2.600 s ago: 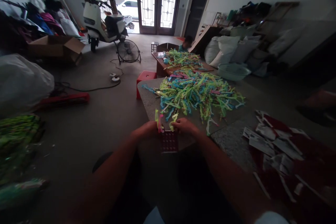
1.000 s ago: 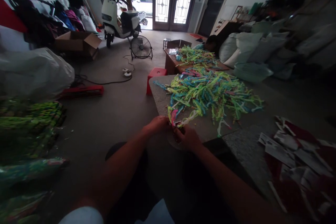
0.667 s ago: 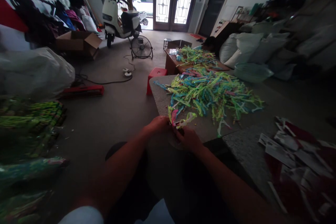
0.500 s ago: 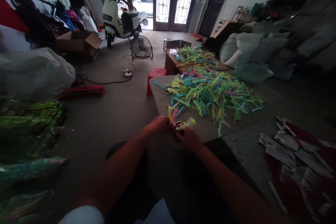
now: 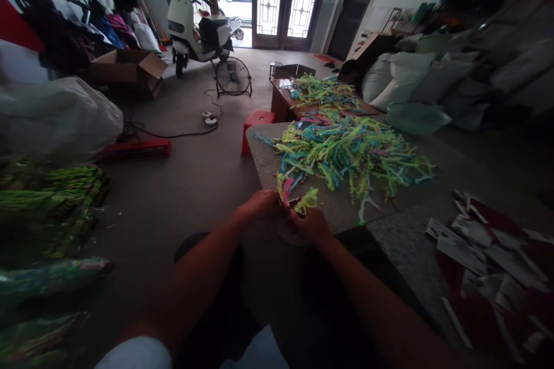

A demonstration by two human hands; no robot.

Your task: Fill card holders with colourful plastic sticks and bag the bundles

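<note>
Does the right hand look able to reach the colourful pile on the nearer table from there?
Probably yes: the pile lies just ahead of the right hand, and no barrier shows between them, though the hand seems busy with a yellow-green strip.

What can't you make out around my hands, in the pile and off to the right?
All in the head view:
Dark red flat piece: mostly covered by your right hand.
Lower end of the translucent yellow-green strip: hidden by that hand's grip.
Left hand: fingertips too dim and small.
Tangled multicoloured strip pile: overlaps hide the count.
White-and-dark-red flat pieces: cut off by the right edge.
</note>
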